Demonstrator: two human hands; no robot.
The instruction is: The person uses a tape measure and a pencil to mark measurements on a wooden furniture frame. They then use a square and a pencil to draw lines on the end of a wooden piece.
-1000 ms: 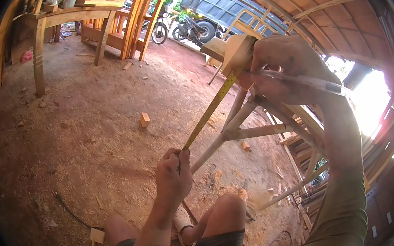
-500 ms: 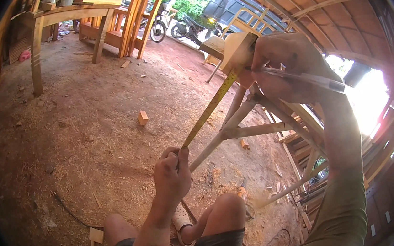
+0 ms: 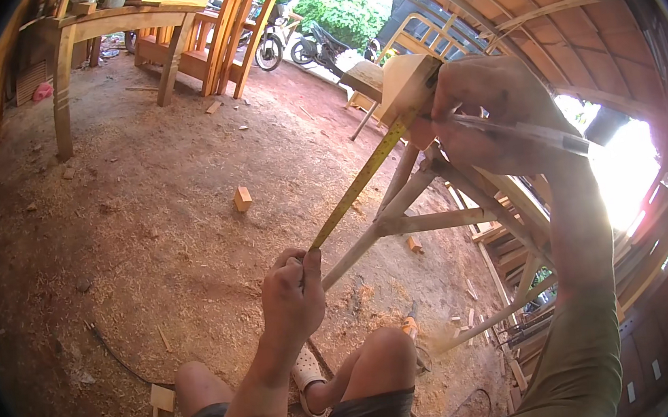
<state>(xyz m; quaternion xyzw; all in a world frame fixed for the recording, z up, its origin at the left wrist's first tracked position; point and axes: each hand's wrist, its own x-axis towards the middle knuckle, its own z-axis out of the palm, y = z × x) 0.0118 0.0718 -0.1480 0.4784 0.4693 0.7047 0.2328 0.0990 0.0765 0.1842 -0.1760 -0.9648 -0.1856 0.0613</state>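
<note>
A yellow tape measure blade runs slantwise up from my left hand to a pale piece of wood. The fingers of my left hand are closed round the blade's lower end. At the blade's upper end, my right hand is beside the wood and pinches a clear pen, whose back end points right. The pen's tip is hidden by my fingers. Beneath the wood stands a frame of wooden poles.
A wooden table stands at the far left, near upright planks. Motorbikes are parked at the back. A small wood block and an offcut lie on the shaving-strewn ground. Stacked timber is at right.
Both hands, the tape blade and the pen stay almost in place. In the background, the dark vehicle has shifted right, showing more green foliage.
</note>
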